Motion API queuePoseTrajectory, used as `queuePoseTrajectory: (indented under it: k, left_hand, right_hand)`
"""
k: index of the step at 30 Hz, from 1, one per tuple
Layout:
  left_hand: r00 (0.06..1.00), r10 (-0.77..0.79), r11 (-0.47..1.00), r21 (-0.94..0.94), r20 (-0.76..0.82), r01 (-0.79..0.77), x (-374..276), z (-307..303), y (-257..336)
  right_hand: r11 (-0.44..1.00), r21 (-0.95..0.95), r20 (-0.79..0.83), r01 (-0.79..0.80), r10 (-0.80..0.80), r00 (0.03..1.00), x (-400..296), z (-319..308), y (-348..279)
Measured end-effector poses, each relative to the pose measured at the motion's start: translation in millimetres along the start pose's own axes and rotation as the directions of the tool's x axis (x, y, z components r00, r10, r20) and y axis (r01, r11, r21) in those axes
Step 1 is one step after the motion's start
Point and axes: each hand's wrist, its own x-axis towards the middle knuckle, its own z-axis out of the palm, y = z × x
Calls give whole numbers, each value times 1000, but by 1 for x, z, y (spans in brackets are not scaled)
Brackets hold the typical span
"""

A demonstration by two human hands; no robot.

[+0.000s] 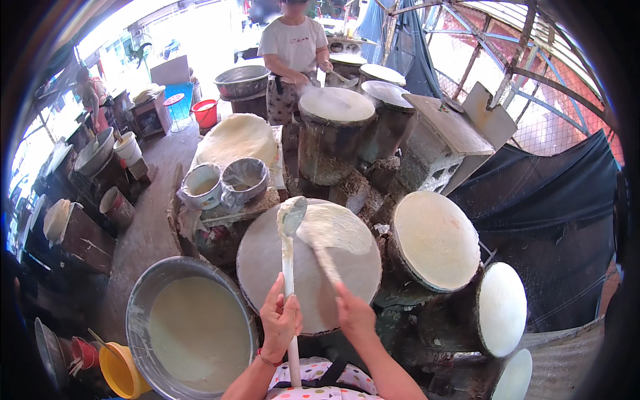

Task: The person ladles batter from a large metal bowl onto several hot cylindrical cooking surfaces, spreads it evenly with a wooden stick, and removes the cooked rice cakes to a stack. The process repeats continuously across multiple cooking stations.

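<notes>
A long-handled ladle (292,218), its bowl smeared with batter, is upright in my left hand (281,315), which grips the pale handle. My right hand (354,311) is closed around the handle of a batter-coated spreading tool (326,260), blurred, its far end at the batter. That patch of pale batter (340,227) covers the upper right part of a round griddle (260,260); the griddle's grey surface shows around it. To the left, a large metal basin (138,300) holds pale liquid batter (197,330).
Batter-covered round griddles (435,240) curve along the right. Two plastic-lined buckets (245,177) and a stack of thin flatbreads (237,140) are beyond the basin. A co-worker (295,50) stands behind a steaming griddle (336,105). A yellow bucket (120,370) is at lower left.
</notes>
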Motion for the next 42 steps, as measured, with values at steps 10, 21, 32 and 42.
queuePoseTrajectory:
  k: [10,21,32,42]
  left_hand:
    - [990,-54,978,-205,-127,27,-4,-19,9]
    - [963,-53,960,-280,-265,-24,-8,-39,12]
    - [940,-196,900,-431,-278,60,-11,-63,13]
    - [904,-93,943,-329,-418,-55,-19,-85,-3]
  right_hand:
    - [686,574,336,-447,301,893,35,17,-22]
    - [923,365,-296,123,-11,955,40,-2,92]
    - [945,63,158,321,-327,932,45,-9,24]
    - [893,446,468,-53,-182,865,78,-7,11]
